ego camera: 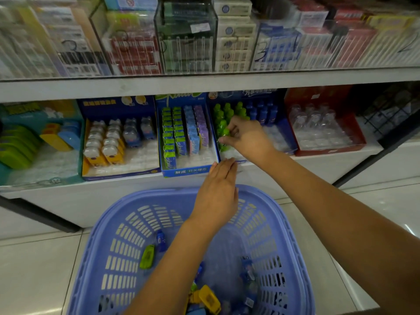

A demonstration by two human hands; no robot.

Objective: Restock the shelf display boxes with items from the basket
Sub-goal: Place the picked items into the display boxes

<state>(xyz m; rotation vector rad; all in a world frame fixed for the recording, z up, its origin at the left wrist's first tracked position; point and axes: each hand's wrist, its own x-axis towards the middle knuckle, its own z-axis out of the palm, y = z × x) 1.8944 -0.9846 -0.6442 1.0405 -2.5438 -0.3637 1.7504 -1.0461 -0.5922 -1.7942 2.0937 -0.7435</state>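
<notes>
A purple slatted basket (pixel 106 223) stands on the floor below the shelf, with small green, blue and yellow items (pixel 147 256) lying in it. My right hand (pixel 247 137) reaches into the blue display box (pixel 284 128) of green and blue bottles and pinches a green bottle (pixel 223 135) in the front row. My left hand (pixel 218 192) hovers with straight fingers over the basket's far rim, its fingertips close to the front edge of that box. It holds nothing.
Along the lower shelf (pixel 136 185) sit more display boxes: a teal one (pixel 27 137) at left, a dark blue one (pixel 120 137) with yellow-white items, a blue one (pixel 186 137) with small packs, a red one (pixel 322 123) with clear bottles. Clear cases (pixel 186 37) fill the upper shelf.
</notes>
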